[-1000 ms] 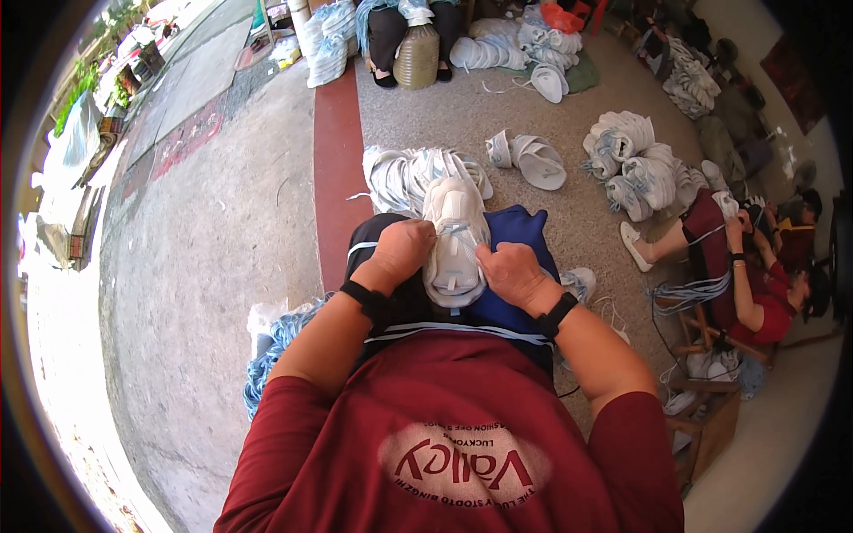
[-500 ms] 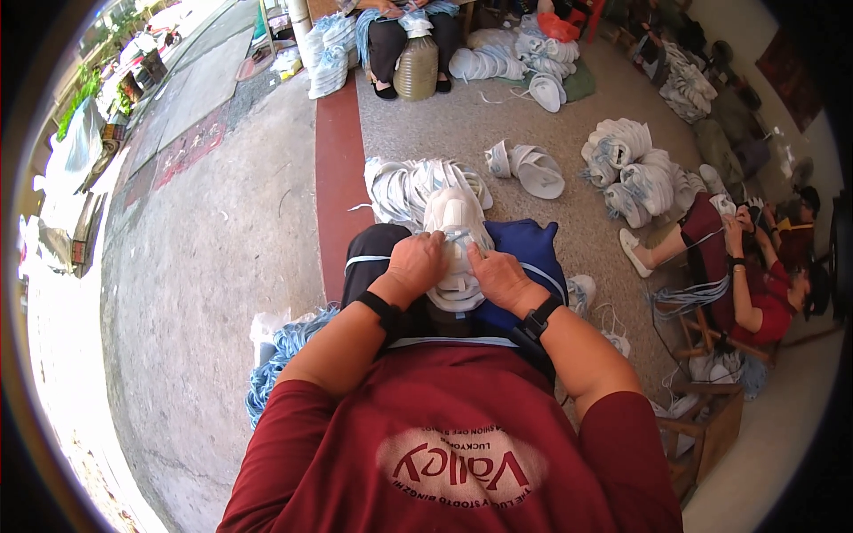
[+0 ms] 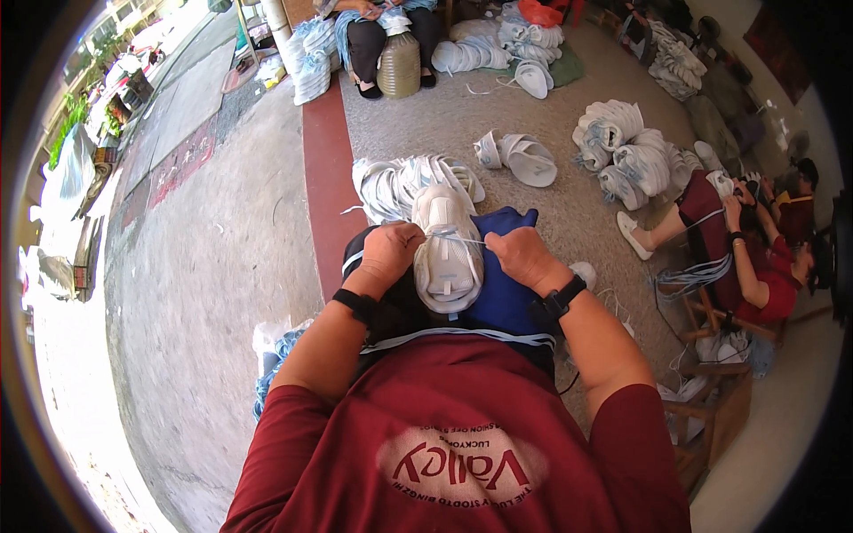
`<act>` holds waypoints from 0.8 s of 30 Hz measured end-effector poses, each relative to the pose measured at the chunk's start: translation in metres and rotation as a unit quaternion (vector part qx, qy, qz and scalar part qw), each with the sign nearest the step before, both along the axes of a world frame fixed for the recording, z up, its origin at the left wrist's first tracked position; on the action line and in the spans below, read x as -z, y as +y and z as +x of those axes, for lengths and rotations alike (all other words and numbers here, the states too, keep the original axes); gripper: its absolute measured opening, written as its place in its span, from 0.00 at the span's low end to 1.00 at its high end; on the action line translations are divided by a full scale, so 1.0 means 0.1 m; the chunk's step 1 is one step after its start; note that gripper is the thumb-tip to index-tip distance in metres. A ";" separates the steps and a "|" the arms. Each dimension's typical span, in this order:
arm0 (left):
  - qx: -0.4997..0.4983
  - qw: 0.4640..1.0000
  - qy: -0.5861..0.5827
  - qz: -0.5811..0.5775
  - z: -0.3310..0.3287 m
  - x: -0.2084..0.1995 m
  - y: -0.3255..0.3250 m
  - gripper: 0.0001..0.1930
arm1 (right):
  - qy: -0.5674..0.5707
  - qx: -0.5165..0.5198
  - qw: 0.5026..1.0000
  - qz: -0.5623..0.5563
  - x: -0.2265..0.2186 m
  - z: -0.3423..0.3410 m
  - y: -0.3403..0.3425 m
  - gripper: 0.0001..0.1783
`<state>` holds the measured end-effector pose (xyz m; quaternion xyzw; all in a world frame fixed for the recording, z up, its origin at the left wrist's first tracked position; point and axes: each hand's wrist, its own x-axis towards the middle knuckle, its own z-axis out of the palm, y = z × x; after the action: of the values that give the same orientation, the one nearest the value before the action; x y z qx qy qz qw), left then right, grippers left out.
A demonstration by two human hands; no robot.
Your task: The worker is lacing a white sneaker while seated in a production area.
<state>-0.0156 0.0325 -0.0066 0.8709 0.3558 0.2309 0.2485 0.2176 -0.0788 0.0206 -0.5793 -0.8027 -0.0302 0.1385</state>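
A white shoe upper (image 3: 447,266) rests between my knees, its rounded toe pointing away from me. Across its middle a pale blue shoelace (image 3: 455,235) is stretched taut sideways. My left hand (image 3: 392,251) pinches one side of the lace, just left of the upper. The other side is gripped by my right hand (image 3: 524,258), fingers closed, to the right of the upper. Just beyond the toe lies a stack of white shoe uppers (image 3: 400,189). Blue cloth (image 3: 505,244) covers my right thigh.
Two curled bundles of white uppers (image 3: 530,160) lie ahead on the floor, with a larger heap (image 3: 635,160) to the right. A co-worker in dark red (image 3: 764,284) sits at the right; another person (image 3: 400,40) sits opposite. A bundle of blue laces (image 3: 271,364) hangs by my left side.
My hands have moved apart, from on top of the upper to either side, drawing the lace tight between them. The whole view has shifted slightly.
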 end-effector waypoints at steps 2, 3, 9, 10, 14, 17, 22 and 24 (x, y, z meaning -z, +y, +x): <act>-0.002 0.999 -0.015 0.041 -0.03 -0.02 0.00 0.06 | -0.038 -0.010 0.999 -0.013 -0.02 0.02 -0.03 0.02; 0.008 0.999 0.003 0.033 -0.06 0.01 -0.01 0.06 | -0.077 -0.023 0.996 -0.027 -0.03 0.02 -0.04 0.02; 0.018 0.999 -0.027 -0.008 -0.36 0.02 -0.05 0.06 | 0.037 -0.003 0.999 -0.009 0.14 0.04 -0.35 0.04; 0.019 0.999 -0.027 -0.006 -0.48 0.04 -0.03 0.06 | 0.097 0.003 0.995 0.022 0.14 0.05 -0.41 0.05; -0.075 0.991 -0.042 -0.102 -1.24 0.21 0.09 0.05 | 0.261 0.096 0.958 -0.075 0.13 0.25 -0.77 0.08; -0.137 0.965 -0.077 -0.210 -1.98 0.43 0.05 0.04 | 0.297 0.185 0.934 -0.071 0.24 0.54 -1.12 0.08; -0.272 0.916 -0.087 -0.284 -3.30 0.71 -0.24 0.03 | 0.365 0.303 0.880 -0.037 0.55 1.25 -1.88 0.09; -0.334 0.885 -0.088 -0.313 -3.68 0.59 -0.44 0.03 | 0.398 0.376 0.834 -0.072 0.63 1.47 -2.22 0.09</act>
<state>-0.3831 -0.0119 -0.0653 0.5540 0.6559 0.2523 0.4463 0.3645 -0.3007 -0.0427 -0.8066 -0.3985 0.2114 0.3820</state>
